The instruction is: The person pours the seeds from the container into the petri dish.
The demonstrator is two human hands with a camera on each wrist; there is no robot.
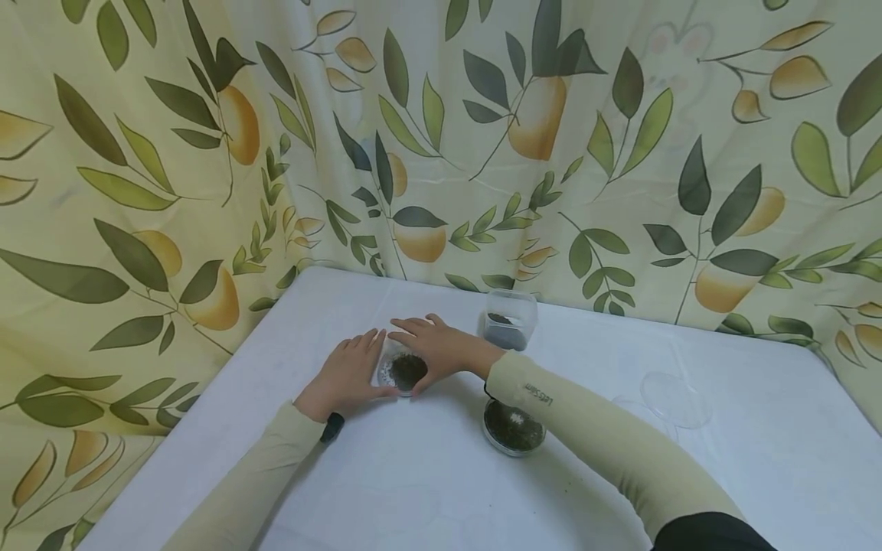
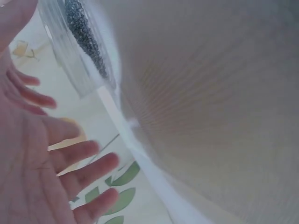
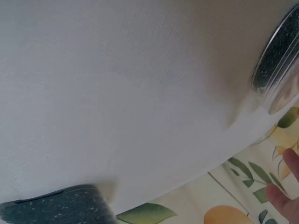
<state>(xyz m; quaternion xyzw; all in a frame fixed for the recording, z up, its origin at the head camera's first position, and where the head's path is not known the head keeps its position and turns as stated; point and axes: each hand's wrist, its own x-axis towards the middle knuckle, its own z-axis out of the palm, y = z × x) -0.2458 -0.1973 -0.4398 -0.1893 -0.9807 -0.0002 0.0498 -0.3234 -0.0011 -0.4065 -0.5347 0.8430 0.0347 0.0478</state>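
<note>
A round clear container, holding dark granules and a patch of white, stands on the white table between my two hands. It also appears as a tilted clear container in the left wrist view. My left hand is on its left, fingers extended and thumb reaching along the near side. On the right, my right hand arches beside it, thumb at the near rim and fingers spread toward the far side. The left fingers are straight and apart from the wall. Two right fingertips show at the frame edge.
A square clear tub with dark material stands behind the right wrist. A round dish of dark granules with a whitish spot lies under the right forearm. Clear round lids lie to the right. A leaf-patterned curtain hangs behind.
</note>
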